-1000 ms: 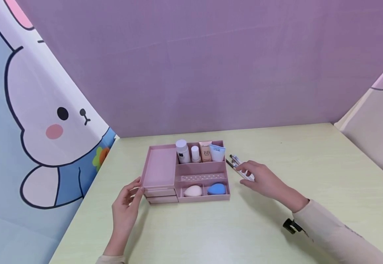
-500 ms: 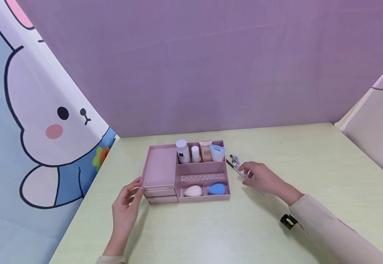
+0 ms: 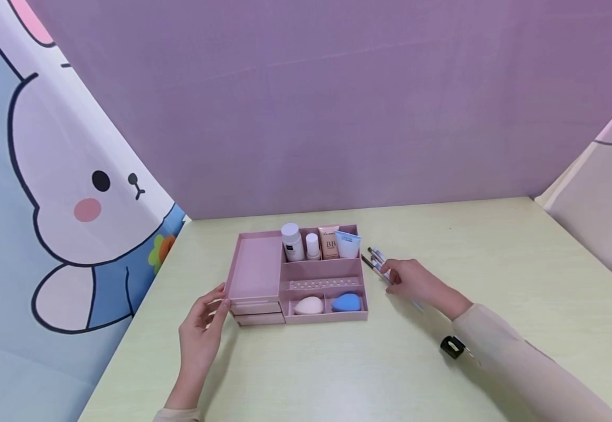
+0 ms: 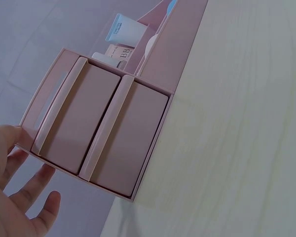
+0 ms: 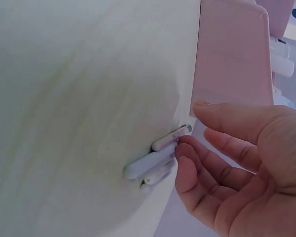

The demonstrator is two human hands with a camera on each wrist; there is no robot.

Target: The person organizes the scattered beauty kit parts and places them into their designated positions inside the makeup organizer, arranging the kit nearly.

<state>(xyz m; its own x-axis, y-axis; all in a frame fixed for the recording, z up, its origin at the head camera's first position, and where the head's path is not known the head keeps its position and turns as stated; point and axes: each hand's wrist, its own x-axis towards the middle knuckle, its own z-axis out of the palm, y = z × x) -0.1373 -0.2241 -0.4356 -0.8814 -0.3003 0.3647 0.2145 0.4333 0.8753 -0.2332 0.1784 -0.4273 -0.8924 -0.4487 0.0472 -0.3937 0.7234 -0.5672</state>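
A pink desktop organizer with two drawers stands on the table. At its front left corner, my left hand grips the edge, thumb in front and fingers along the side. Beside the organizer's right wall lies a small bundle of slim white and dark pens. My right hand is over them, and bent fingers touch the pens in the right wrist view. Its thumb stands apart from them. Part of the bundle is hidden by the hand.
The organizer holds a white bottle, a smaller white-capped bottle, a BB tube and a light blue tube. In front sit a pale sponge and a blue sponge. A purple backdrop rises behind.
My right hand has shifted slightly along the pens, and a pale pen end now shows below it. The right forearm has drawn a little leftward. My left hand and the organizer stay put.
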